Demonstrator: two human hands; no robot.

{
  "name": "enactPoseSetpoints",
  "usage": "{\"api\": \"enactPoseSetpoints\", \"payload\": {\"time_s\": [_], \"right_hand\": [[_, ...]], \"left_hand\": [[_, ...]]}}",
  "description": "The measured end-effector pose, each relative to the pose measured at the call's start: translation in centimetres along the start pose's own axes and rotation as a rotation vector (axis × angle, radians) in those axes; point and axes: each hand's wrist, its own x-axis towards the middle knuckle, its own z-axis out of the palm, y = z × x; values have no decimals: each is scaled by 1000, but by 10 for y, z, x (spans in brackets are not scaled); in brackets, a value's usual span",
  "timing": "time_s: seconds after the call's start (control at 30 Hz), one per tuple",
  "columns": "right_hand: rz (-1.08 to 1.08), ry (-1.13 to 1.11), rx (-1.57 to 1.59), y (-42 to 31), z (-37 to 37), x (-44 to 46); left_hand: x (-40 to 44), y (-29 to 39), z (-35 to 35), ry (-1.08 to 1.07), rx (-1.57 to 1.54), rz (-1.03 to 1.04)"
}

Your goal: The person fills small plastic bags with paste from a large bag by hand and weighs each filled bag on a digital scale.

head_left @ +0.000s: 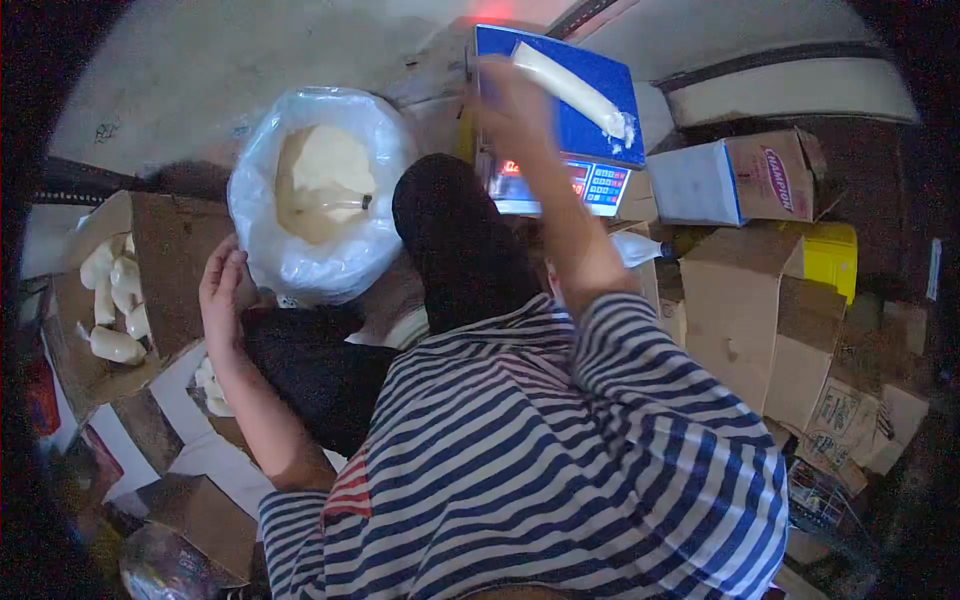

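Note:
A long, narrow clear bag filled with pale powder [568, 88] lies slantwise on the blue plate of a digital scale [585, 135], with loose white bits at its lower end. My right hand [510, 95] is at the plate's left edge, beside the bag's upper end, blurred by motion; its fingers cannot be made out. To the left stands a large plastic-lined sack [255, 200] of cream-coloured powder [330, 165], with a clear scoop or cup [345, 201] lying in it. My left hand [225, 275] rests at the sack's lower left rim, fingers bent upward and apart, holding nothing visible.
An open cardboard box [165, 235] at the left holds several filled bags [117, 345]. Right of the scale are a Champion carton [770, 175], a yellow container [830, 258] and an open box [730, 310]. My dark-clad knee lies between sack and scale.

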Motion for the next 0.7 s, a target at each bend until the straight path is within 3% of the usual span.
{"api": "enactPoseSetpoints", "payload": {"time_s": [0.07,0.13,0.2,0.23,0.3,0.37,0.43,0.57,0.67,0.7], "right_hand": [[50,294,-201,78,-48,-34],[499,416,-268,137,-81,-69],[633,288,-96,190,-97,-96],[624,280,-97,205,-93,-103],[627,303,492,222,-85,-108],[620,282,449,231,-79,-103],[345,293,89,256,-67,-95],[411,252,167,241,-74,-76],[472,156,-6,201,-103,-47],[363,119,-184,192,-113,-34]], "left_hand": [[-2,8,5,59,-8,-80],[-1,6,6,46,34,-39],[1,2,7,31,79,-7],[4,0,9,20,70,-6],[5,0,13,15,64,-6],[4,1,15,4,47,-10],[8,-4,13,10,92,4],[12,-10,7,-2,127,9],[13,-14,5,-15,61,17],[13,-14,4,-14,57,16]]}}
